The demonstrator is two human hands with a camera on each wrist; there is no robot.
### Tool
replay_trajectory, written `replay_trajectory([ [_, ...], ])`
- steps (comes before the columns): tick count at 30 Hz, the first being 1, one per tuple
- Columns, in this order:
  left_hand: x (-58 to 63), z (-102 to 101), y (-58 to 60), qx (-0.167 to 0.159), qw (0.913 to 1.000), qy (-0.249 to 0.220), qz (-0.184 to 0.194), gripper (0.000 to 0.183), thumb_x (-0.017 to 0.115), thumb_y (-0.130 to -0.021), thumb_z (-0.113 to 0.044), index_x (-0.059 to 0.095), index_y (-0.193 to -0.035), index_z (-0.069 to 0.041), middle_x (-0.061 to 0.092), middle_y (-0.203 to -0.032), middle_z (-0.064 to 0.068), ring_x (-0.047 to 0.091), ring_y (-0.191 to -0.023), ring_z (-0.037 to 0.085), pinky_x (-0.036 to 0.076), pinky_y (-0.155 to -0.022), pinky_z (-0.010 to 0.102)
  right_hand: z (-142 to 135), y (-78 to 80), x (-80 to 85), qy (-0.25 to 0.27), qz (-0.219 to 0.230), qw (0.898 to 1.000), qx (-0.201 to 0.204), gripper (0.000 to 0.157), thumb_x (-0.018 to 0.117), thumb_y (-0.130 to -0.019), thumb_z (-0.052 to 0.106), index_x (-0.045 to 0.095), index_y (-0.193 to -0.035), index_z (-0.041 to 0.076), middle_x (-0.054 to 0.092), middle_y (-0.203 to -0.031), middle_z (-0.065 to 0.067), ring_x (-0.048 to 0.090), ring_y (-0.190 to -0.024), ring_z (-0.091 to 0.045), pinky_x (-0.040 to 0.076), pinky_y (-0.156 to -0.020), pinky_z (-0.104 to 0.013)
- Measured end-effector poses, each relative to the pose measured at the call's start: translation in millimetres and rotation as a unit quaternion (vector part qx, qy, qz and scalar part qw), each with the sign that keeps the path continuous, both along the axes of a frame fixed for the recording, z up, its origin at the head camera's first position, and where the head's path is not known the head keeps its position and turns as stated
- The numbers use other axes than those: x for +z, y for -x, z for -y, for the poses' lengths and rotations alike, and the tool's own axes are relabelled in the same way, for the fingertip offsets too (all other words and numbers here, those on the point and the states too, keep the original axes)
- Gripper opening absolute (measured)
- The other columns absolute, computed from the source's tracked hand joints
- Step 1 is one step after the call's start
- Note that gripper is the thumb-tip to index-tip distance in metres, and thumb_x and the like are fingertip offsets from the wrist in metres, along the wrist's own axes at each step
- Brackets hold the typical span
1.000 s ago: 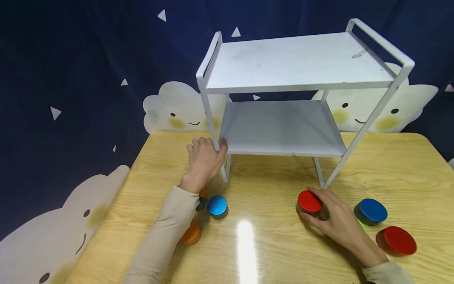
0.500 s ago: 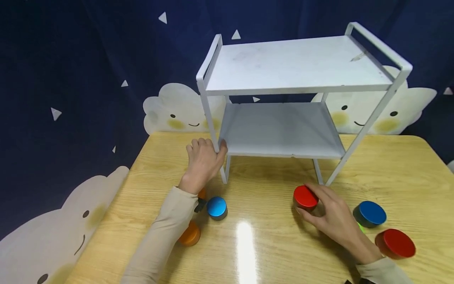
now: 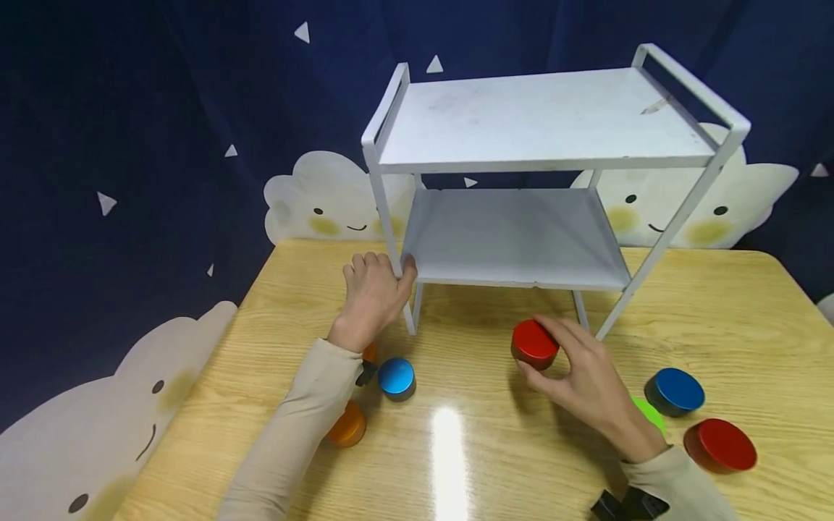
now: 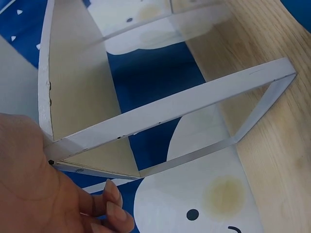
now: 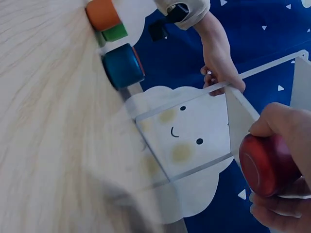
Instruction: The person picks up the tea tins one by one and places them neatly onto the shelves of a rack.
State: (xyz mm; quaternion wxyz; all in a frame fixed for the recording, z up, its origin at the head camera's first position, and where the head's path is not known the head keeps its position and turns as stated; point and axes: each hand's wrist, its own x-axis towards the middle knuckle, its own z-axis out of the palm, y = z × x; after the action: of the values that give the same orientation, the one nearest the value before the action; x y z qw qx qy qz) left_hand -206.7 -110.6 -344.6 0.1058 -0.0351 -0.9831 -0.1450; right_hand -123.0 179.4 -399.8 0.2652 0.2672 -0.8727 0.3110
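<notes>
Closest to me, on the wooden table (image 3: pixel 508 463), a dark red cylinder (image 3: pixel 720 445) sits out to the right, with an orange cylinder (image 3: pixel 347 425) over on the left by the person's beige sleeve (image 3: pixel 293 420). A little farther in are a green piece (image 3: pixel 649 414), partly hidden by the right wrist, a dark blue cylinder (image 3: pixel 675 391) just beyond it, and a light blue cylinder (image 3: pixel 397 378) on the left. A second orange cylinder (image 3: pixel 370 352) peeks out from behind the left wrist. The right hand (image 3: pixel 589 383) grips a bright red cylinder (image 3: pixel 534 345) between thumb and fingers, raised off the wood in front of the white two-tier rack (image 3: pixel 541 119). Past it, the left hand (image 3: pixel 373 298) is clasped around the rack's front left post, level with the lower shelf, thumb on the inner side. Behind everything hangs a navy backdrop (image 3: pixel 163 87) with smiling clouds (image 3: pixel 326 195) and little white triangles (image 3: pixel 434 65).
</notes>
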Motion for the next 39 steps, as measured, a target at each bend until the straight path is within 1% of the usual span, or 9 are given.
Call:
replay_trajectory([
  [2,-0.5,0.1,0.0,0.0,1.0,0.002,0.004,0.057,0.027,-0.099,-0.046,0.049,-0.071,-0.002,0.044,-0.072,0.013,0.04,-0.072,0.032,0.029,-0.069,0.041,3.6,0.4,2.6,0.006,0.002,1.0,0.001,0.062,0.081,-0.066,0.016,0.06,-0.122,-0.001,0.064,-0.105,-0.009,0.063,-0.084,-0.018,0.053,-0.067,-0.024],
  [5,-0.7,0.2,-0.1,0.0,1.0,0.006,0.007,0.057,0.026,-0.099,-0.046,0.049,-0.071,-0.002,0.044,-0.072,0.013,0.04,-0.073,0.032,0.029,-0.069,0.041,8.7,1.6,7.0,0.009,0.004,1.0,-0.001,0.062,0.081,-0.067,0.018,0.06,-0.122,-0.001,0.064,-0.105,-0.008,0.062,-0.084,-0.016,0.05,-0.069,-0.017],
  [7,-0.7,0.2,-0.1,0.0,0.9999,0.007,0.009,0.057,0.026,-0.099,-0.046,0.049,-0.071,-0.002,0.044,-0.072,0.013,0.04,-0.073,0.032,0.029,-0.069,0.041,12.1,2.7,10.3,0.009,0.004,1.0,-0.003,0.062,0.081,-0.068,0.018,0.06,-0.122,-0.001,0.064,-0.105,-0.007,0.062,-0.085,-0.015,0.049,-0.069,-0.015],
  [9,-0.3,0.1,-0.3,0.0,0.9999,0.008,0.011,0.057,0.026,-0.099,-0.046,0.048,-0.071,-0.002,0.044,-0.072,0.013,0.04,-0.072,0.031,0.029,-0.069,0.041,15.5,4.2,13.6,0.01,0.002,1.0,-0.002,0.06,0.08,-0.068,0.019,0.06,-0.122,-0.001,0.064,-0.105,-0.007,0.062,-0.085,-0.015,0.051,-0.069,-0.02],
  [13,-0.4,-0.3,-0.1,-0.001,0.9998,0.008,0.019,0.057,0.025,-0.099,-0.047,0.048,-0.071,-0.002,0.043,-0.073,0.013,0.039,-0.073,0.031,0.029,-0.069,0.041,22.0,8.8,19.6,0.019,0.003,1.0,0.003,0.059,0.079,-0.069,0.02,0.061,-0.121,-0.001,0.065,-0.106,-0.008,0.062,-0.087,-0.017,0.055,-0.067,-0.034],
  [16,-0.7,-0.2,-0.5,-0.002,0.9997,0.005,0.025,0.057,0.024,-0.099,-0.046,0.048,-0.072,-0.002,0.043,-0.073,0.013,0.039,-0.073,0.031,0.028,-0.07,0.041,27.5,11.9,24.6,0.03,0.005,1.0,0.002,0.06,0.08,-0.07,0.02,0.06,-0.123,0.0,0.065,-0.109,-0.01,0.063,-0.09,-0.02,0.055,-0.069,-0.039],
  [22,-0.5,-0.2,-0.6,-0.002,0.9997,0.006,0.023,0.057,0.025,-0.1,-0.046,0.049,-0.071,-0.002,0.044,-0.073,0.013,0.039,-0.073,0.032,0.028,-0.07,0.04,40.8,15.1,34.7,0.048,-0.002,0.999,0.011,0.061,0.08,-0.07,0.02,0.059,-0.124,0.0,0.065,-0.109,-0.011,0.063,-0.091,-0.023,0.055,-0.072,-0.041],
  [31,-0.8,-1.1,1.9,-0.008,0.9998,0.001,0.018,0.058,0.024,-0.099,-0.046,0.049,-0.071,-0.002,0.044,-0.072,0.013,0.039,-0.073,0.032,0.028,-0.07,0.041,55.3,24.0,45.3,0.046,-0.02,0.999,0.02,0.058,0.078,-0.072,0.021,0.06,-0.122,-0.002,0.065,-0.104,-0.011,0.063,-0.088,-0.022,0.055,-0.073,-0.038],
  [39,-1.6,-0.2,2.0,-0.001,0.9996,0.004,0.029,0.058,0.023,-0.099,-0.046,0.049,-0.073,-0.002,0.044,-0.074,0.013,0.039,-0.074,0.032,0.028,-0.071,0.041,64.0,33.5,51.6,0.05,-0.024,0.998,0.032,0.056,0.078,-0.074,0.021,0.06,-0.12,-0.004,0.065,-0.105,-0.013,0.063,-0.091,-0.023,0.055,-0.075,-0.037],
])
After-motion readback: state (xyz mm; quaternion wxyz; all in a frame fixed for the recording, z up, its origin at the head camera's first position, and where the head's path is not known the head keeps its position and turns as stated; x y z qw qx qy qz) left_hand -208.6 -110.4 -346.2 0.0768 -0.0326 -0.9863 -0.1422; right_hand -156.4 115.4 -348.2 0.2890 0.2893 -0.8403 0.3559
